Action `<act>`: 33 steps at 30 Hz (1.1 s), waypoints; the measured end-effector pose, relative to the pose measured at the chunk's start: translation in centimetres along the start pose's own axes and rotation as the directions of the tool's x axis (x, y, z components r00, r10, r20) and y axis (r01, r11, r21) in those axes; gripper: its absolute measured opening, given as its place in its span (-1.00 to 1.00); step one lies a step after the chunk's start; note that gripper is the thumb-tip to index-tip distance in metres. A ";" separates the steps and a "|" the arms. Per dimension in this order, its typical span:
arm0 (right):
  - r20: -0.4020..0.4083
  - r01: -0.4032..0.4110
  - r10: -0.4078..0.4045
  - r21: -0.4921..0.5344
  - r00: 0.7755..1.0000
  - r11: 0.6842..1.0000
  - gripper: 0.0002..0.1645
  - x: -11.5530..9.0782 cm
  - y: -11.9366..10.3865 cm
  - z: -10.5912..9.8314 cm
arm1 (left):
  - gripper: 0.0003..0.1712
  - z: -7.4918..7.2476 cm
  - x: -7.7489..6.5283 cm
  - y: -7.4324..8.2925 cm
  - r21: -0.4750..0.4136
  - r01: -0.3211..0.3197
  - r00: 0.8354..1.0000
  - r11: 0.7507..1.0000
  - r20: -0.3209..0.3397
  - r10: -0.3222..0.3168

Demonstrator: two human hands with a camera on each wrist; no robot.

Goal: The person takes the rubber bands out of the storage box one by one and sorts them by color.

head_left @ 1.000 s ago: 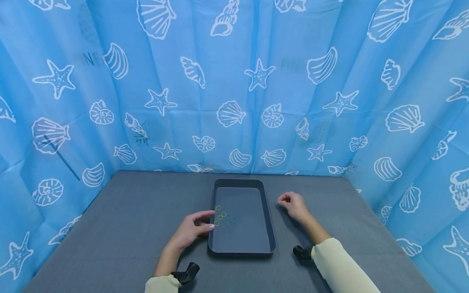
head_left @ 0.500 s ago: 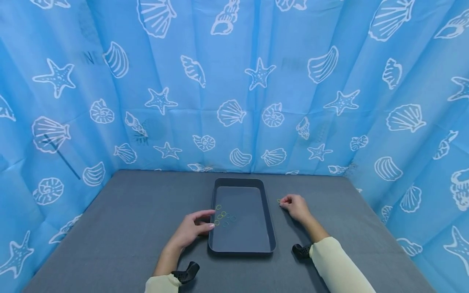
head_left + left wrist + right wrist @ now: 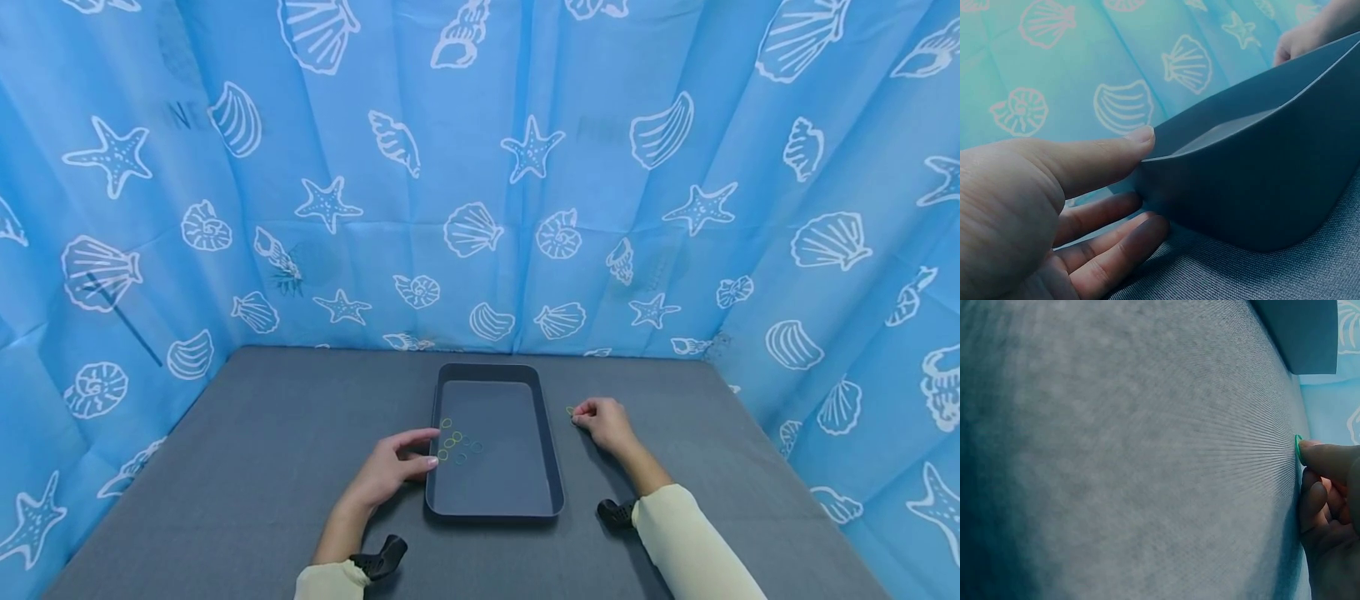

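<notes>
Smooth matt tray (image 3: 502, 487), woven cloth (image 3: 330, 400)

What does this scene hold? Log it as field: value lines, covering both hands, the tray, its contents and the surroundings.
left hand: holds the tray by its left rim
right hand: pinches a ring, yellow in the head view, right of the tray
tray: dark, rectangular, on the table
in tray: yellow rings near the left wall; fainter blue rings to their right
table: grey cloth surface
backdrop: blue curtain with white shells and starfish
</notes>
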State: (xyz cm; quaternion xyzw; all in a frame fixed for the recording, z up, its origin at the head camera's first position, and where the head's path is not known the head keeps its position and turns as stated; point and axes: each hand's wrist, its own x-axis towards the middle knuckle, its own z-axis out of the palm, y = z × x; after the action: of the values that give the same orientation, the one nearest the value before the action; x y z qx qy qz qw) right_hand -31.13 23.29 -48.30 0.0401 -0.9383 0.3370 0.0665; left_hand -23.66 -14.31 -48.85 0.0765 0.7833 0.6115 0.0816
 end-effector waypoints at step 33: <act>0.088 0.023 -0.061 0.381 0.994 0.924 -0.83 -0.7 0.6 -1.8 | -0.46 0.1 0.0 0.2 -0.030 0.000 1.000 1.000 0.019 0.001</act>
State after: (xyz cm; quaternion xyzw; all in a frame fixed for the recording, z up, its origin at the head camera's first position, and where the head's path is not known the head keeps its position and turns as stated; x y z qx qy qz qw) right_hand -30.29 24.91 -47.36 0.0888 -0.8563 0.5084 0.0186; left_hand -23.66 -14.20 -48.67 0.0814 0.7732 0.6225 0.0900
